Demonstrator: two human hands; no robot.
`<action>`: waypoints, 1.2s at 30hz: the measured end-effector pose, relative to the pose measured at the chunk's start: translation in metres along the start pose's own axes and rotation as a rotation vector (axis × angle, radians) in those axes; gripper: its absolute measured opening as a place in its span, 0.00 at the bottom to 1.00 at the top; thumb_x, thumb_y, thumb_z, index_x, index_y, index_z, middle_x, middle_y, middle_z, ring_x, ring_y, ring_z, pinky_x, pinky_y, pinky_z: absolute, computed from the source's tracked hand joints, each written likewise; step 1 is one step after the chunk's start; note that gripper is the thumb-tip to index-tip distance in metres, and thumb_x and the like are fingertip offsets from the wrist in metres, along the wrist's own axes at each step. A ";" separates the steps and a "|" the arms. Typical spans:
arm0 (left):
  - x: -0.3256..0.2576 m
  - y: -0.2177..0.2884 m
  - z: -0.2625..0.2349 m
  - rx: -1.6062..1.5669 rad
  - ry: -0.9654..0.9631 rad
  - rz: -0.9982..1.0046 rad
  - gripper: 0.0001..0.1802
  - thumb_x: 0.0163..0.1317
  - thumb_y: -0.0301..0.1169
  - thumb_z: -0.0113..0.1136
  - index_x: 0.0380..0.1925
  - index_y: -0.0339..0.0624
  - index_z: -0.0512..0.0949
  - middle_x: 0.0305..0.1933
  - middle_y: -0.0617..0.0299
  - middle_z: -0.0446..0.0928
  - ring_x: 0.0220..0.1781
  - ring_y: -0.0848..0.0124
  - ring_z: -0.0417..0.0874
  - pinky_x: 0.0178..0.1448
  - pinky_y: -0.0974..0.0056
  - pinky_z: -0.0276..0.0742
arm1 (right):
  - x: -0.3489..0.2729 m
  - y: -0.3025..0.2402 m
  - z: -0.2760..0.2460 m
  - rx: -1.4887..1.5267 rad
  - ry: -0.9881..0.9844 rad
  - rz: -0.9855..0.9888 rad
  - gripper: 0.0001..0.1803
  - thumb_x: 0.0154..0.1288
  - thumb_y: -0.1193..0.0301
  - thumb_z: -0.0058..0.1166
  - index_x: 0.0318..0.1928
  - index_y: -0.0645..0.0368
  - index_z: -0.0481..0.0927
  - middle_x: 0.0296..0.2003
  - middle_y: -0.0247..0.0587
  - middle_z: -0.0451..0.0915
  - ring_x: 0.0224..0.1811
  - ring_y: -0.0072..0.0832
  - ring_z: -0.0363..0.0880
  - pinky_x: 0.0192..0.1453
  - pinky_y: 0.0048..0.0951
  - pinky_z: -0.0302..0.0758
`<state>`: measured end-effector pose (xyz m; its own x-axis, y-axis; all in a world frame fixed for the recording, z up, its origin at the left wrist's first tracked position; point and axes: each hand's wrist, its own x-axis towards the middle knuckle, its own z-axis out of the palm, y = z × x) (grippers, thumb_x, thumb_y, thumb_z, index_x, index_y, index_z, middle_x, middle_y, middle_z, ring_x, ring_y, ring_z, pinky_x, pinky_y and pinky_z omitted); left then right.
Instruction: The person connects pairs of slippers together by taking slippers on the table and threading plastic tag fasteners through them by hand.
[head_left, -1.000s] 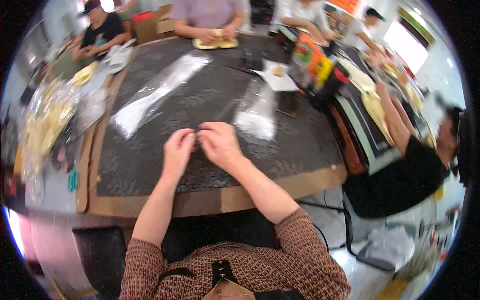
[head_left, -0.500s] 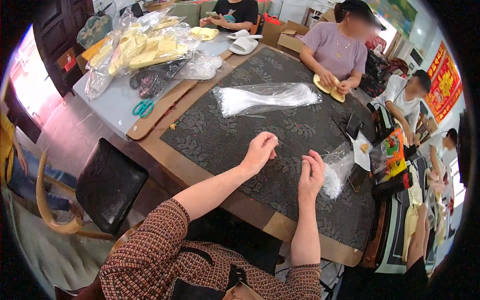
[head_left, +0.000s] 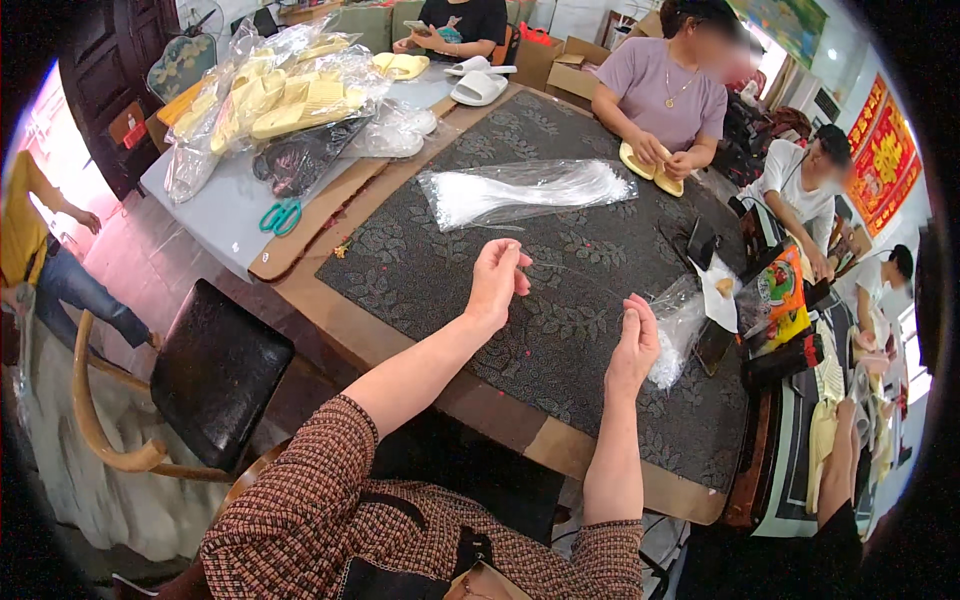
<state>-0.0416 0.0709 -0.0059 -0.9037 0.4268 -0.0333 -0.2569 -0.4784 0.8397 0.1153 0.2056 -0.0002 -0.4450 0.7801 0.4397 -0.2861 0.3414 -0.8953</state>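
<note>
My left hand (head_left: 497, 282) is raised over the dark patterned table mat (head_left: 440, 270), thumb and fingertips pinched together. My right hand (head_left: 634, 342) is up too, about a hand's width to the right, fingers curled and pinched. A thin clear strand (head_left: 575, 272) seems to stretch between the two hands; it is very faint. A small crumpled clear bag (head_left: 681, 322) lies just right of my right hand. Beyond my hands, a long clear bag of white strands (head_left: 520, 190) rests flat on the mat.
Teal scissors (head_left: 283, 216) and bagged yellow slippers (head_left: 270, 92) lie at the left end. A black stool (head_left: 214, 372) stands at the table's left. A person in purple (head_left: 660, 95) holds yellow slippers opposite me. An orange snack packet (head_left: 779, 296) stands at the right.
My hands were touching over the mat a second ago; they have since drawn apart and lifted. My head has turned, so the table now runs diagonally.
</note>
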 end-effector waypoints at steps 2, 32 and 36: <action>-0.003 0.005 0.002 0.054 0.003 0.039 0.11 0.68 0.33 0.48 0.46 0.41 0.69 0.37 0.62 0.73 0.24 0.78 0.73 0.26 0.71 0.72 | 0.001 0.005 0.000 0.027 0.016 -0.002 0.09 0.68 0.75 0.48 0.42 0.66 0.79 0.49 0.39 0.76 0.47 0.21 0.73 0.51 0.21 0.69; -0.168 0.174 0.096 -0.279 -1.373 0.333 0.15 0.65 0.24 0.46 0.51 0.38 0.73 0.34 0.58 0.75 0.33 0.68 0.75 0.40 0.64 0.71 | -0.005 0.021 0.000 0.025 -0.094 0.068 0.08 0.66 0.75 0.50 0.40 0.64 0.80 0.46 0.40 0.79 0.51 0.27 0.74 0.58 0.26 0.67; -0.180 0.155 0.130 -0.347 -1.437 0.246 0.15 0.64 0.24 0.47 0.50 0.38 0.74 0.34 0.59 0.76 0.34 0.69 0.75 0.40 0.65 0.70 | -0.005 0.021 0.000 0.041 -0.098 0.076 0.08 0.66 0.75 0.50 0.40 0.64 0.81 0.46 0.40 0.79 0.51 0.27 0.74 0.58 0.26 0.67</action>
<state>0.1252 0.0195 0.2006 0.1101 0.5821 0.8057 -0.4045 -0.7142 0.5713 0.1117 0.2095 -0.0215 -0.5468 0.7472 0.3778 -0.2824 0.2602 -0.9233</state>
